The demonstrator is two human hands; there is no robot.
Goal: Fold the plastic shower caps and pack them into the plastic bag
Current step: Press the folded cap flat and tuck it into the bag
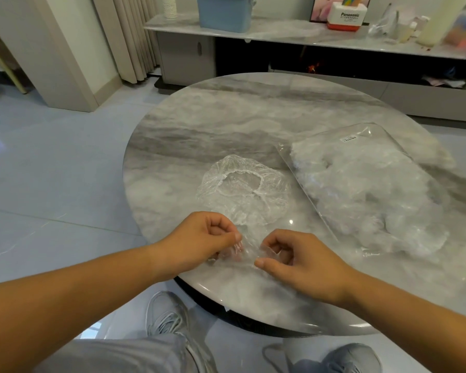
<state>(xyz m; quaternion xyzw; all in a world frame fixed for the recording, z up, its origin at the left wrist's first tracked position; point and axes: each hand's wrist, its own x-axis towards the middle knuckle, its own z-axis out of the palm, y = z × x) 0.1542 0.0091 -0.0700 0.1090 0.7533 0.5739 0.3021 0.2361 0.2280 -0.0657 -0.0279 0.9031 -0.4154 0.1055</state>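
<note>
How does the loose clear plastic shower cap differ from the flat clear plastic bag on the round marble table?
The shower cap is crinkled and round, its elastic opening facing up; the plastic bag is smooth, rectangular, larger, stuffed with crumpled plastic and labelled. Both are transparent.

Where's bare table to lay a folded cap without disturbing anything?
Bare marble: the far half of the table, beyond the open shower cap and the plastic bag; also the strip between that cap and the left rim. Crowded: the right side under the bag, and the near edge where the left hand and right hand pinch a clear cap.
</note>
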